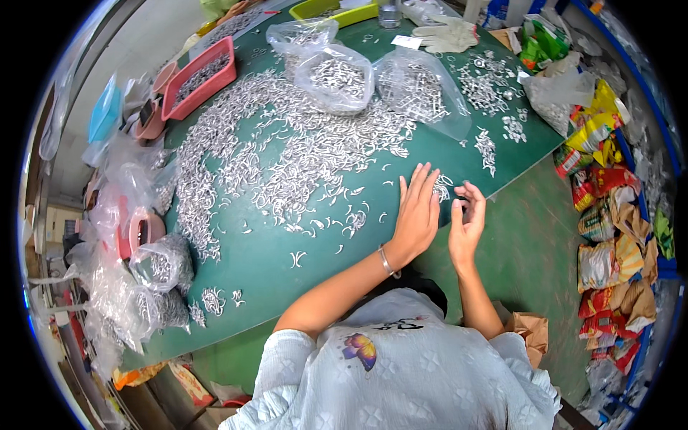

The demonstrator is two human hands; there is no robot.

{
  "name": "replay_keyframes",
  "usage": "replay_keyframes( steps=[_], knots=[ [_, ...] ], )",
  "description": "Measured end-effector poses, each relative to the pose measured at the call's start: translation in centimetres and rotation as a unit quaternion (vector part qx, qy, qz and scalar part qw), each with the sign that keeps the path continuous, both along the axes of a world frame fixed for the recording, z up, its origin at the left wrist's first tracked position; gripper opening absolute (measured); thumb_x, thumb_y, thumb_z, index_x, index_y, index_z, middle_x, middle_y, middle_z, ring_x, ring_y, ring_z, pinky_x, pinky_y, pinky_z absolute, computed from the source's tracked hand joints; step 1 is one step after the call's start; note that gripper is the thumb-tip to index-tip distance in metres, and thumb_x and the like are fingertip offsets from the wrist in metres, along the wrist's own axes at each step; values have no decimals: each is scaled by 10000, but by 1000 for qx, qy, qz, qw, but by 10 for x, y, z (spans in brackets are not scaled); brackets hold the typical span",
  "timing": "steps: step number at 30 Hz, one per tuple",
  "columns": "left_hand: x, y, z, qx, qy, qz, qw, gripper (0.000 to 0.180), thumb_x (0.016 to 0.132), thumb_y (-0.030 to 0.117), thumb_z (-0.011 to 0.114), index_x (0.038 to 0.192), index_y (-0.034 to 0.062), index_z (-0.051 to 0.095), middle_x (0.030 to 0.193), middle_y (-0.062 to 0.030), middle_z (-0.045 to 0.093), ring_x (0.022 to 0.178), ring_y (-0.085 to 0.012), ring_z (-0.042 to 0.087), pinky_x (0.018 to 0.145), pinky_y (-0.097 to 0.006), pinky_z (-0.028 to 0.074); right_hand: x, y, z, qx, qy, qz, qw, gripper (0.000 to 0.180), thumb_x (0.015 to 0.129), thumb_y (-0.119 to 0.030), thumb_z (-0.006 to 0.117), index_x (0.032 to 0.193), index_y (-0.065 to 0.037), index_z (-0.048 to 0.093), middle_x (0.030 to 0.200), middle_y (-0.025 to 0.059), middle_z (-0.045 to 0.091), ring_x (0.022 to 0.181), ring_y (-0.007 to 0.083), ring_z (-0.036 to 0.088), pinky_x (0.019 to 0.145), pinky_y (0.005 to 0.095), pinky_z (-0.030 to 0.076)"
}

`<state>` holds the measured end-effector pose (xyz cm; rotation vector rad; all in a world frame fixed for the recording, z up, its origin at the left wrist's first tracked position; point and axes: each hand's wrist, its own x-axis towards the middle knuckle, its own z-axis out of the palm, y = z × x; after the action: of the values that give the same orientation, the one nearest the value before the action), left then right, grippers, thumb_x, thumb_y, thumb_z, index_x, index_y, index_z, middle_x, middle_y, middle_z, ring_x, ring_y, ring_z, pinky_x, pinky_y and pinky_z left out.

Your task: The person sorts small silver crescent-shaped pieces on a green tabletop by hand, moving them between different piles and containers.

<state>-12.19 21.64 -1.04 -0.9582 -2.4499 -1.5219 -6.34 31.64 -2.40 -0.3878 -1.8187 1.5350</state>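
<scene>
My left hand [419, 211] lies palm down near the table's right front edge, fingers stretched out, a metal bangle on its wrist. By its fingertips is a small cluster of silver curved metal pieces [442, 188], partly covered by the hand. My right hand [467, 222] is at the table edge just right of them, fingers loosely curled and thumb apart; nothing shows in it. A broad spread of similar silver crescent-shaped pieces [308, 161] covers the middle and left of the green table [279, 287].
Clear plastic bags of metal parts [335, 79] stand at the back. A pink basket [199, 79] of parts, a yellow-green tray [333, 13] and a white glove [448, 36] are also there. Filled bags [163, 265] line the left edge. Colourful packets [602, 265] hang at right.
</scene>
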Motion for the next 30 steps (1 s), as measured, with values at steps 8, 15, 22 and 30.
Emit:
replay_keyframes(
  steps=[8, 15, 22, 30],
  knots=[
    [47, -128, 25, -292, 37, 70, 953, 492, 870, 110, 642, 1339, 47, 510, 1502, -197, 336, 1404, -423, 277, 1096, -646, 241, -42, -39, 33, 334, -109, 226, 909, 439, 901, -160, 631, 1290, 8, 518, 1374, 234, 463, 1315, 393, 398, 1082, 469, 324],
    [63, -180, 10, -301, -40, 240, 922, 731, 851, 265, 711, 1445, 14, 367, 1549, -238, 233, 1427, -486, 184, 1099, -666, 198, -66, -122, -2, 420, -180, 270, 848, 714, 904, -412, 618, 1429, 3, 372, 1490, 324, 266, 1408, 489, 208, 1135, 609, 144],
    [34, -208, 7, -244, -60, 213, 944, 673, 909, 150, 632, 1476, 7, 299, 1570, -213, 200, 1450, -457, 147, 1142, -611, 152, -70, -132, 23, 284, -100, 364, 881, 509, 819, -165, 728, 1274, -21, 548, 1384, 224, 419, 1300, 433, 373, 1082, 522, 312],
    [-51, -201, 11, -304, -6, 172, 937, 557, 881, 111, 642, 1404, 115, 449, 1478, -173, 371, 1400, -441, 273, 1127, -592, 225, -128, -107, 32, 459, -113, 420, 775, 584, 682, -252, 830, 1211, -124, 619, 1398, 100, 449, 1394, 381, 285, 1113, 513, 274]
  ],
)
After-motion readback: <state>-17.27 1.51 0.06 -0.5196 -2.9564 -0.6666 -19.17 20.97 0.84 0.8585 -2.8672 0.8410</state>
